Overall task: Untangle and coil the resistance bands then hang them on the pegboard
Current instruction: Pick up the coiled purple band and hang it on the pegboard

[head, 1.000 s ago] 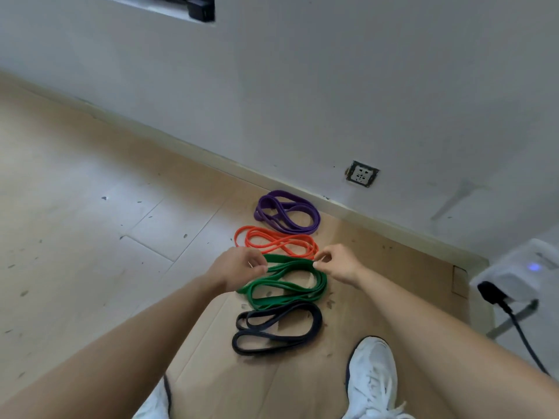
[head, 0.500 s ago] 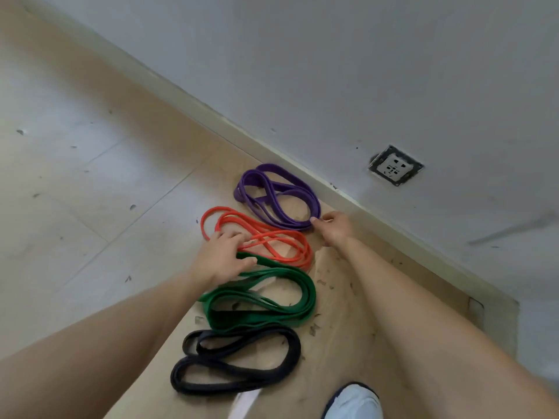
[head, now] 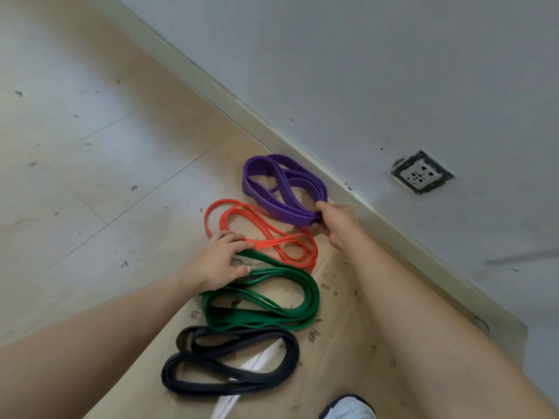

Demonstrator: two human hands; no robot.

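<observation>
Lying in a row on the pale wooden floor beside the skirting board, four coiled rubber loops run from the black resistance band nearest, through the green resistance band and thin orange resistance band, to the purple resistance band by the wall. The right hand grasps the purple coil's near end. The left hand rests, fingers relaxed, on the orange and green coils.

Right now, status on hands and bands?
Right hand grips purple band. Left hand rests on orange band, green band. Black band untouched; all on floor, none hung. Nothing blocking.
</observation>
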